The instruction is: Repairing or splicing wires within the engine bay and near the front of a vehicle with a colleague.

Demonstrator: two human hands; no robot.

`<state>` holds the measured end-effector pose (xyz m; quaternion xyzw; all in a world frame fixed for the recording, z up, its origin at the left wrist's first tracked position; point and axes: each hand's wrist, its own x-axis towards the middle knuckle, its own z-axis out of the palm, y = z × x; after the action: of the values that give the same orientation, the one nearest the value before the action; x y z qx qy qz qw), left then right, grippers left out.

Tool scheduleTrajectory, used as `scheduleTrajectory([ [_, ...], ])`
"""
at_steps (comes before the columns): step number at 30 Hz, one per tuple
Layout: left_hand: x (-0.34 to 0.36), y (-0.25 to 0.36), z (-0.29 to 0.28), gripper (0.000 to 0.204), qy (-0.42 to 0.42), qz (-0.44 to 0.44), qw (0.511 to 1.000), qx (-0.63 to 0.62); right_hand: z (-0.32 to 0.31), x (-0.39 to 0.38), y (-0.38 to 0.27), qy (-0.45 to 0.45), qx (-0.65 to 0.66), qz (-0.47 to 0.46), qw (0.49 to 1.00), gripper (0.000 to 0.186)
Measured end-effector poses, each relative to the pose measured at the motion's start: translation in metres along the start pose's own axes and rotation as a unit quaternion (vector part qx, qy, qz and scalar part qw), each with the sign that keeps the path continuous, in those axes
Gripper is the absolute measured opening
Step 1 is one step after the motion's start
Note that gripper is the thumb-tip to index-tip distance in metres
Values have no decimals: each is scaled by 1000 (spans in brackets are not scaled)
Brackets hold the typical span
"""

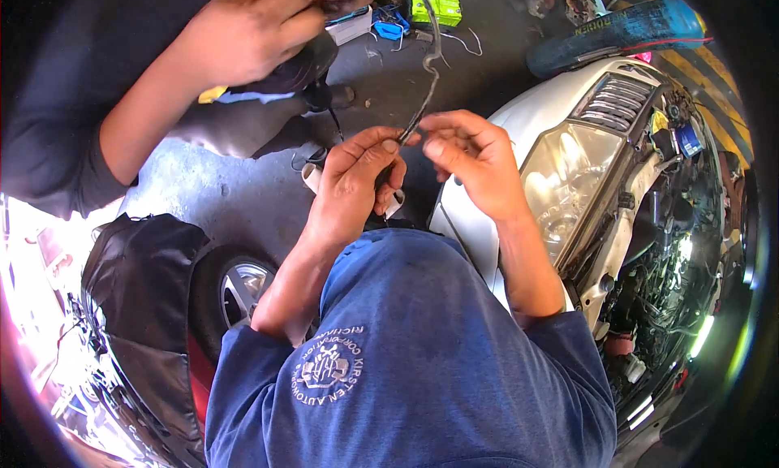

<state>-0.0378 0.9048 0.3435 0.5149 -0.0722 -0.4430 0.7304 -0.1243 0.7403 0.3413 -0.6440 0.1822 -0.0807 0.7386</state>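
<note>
A dark, thin cable (434, 66) comes down from the top middle in a wavy line to my hands. My left hand (355, 180) is closed on its lower end, which it pinches between thumb and forefinger. Right beside that end is my right hand (479, 163), with thumb and forefinger slightly apart and the other fingers loosely curled. The forefinger tip is close to the cable; whether it touches cannot be made out. Pale, tube-like pieces (311, 176) show behind my left hand, partly hidden by it.
A co-worker's hand (251, 38) reaches in at upper left. A white car front with a headlight (572, 176) and exposed engine bay stands at right. A covered car fender (146, 273) and wheel (243, 289) are at left. A blue gas cylinder (621, 34) and green box (436, 8) lie beyond.
</note>
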Motion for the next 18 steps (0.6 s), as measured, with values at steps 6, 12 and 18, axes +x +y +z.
scheduleTrajectory([
  [6,4,-13,8,24,-7,60,998,30,17,-1,5,-2,191,12,981,19],
  [12,2,-17,9,22,25,86,958,272,23,3,14,21,53,-69,996,14],
  [18,11,13,6,23,88,171,933,304,16,4,9,10,44,-31,998,14],
])
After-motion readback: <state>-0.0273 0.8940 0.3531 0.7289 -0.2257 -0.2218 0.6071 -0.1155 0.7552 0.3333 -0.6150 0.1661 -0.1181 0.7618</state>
